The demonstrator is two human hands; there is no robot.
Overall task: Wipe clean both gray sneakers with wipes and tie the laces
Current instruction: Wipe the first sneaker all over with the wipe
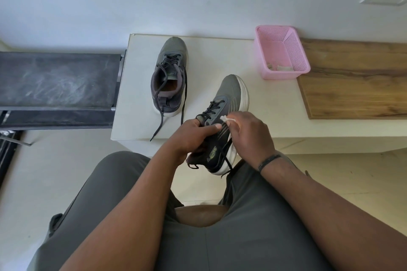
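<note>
Our left hand grips the gray mesh sneaker with white sole at its tongue; our right hand pinches a crumpled white wipe against its side.

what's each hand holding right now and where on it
The left hand grips the gray sneaker around its middle, fingers over the laced tongue area. The right hand pinches a small white wipe against the sneaker's side.

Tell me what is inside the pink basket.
The pink basket sits on the white ledge near the wall. A few small crumpled pale pieces, possibly used wipes, lie along its near bottom edge. Its near wall covers anything lower down.
</note>
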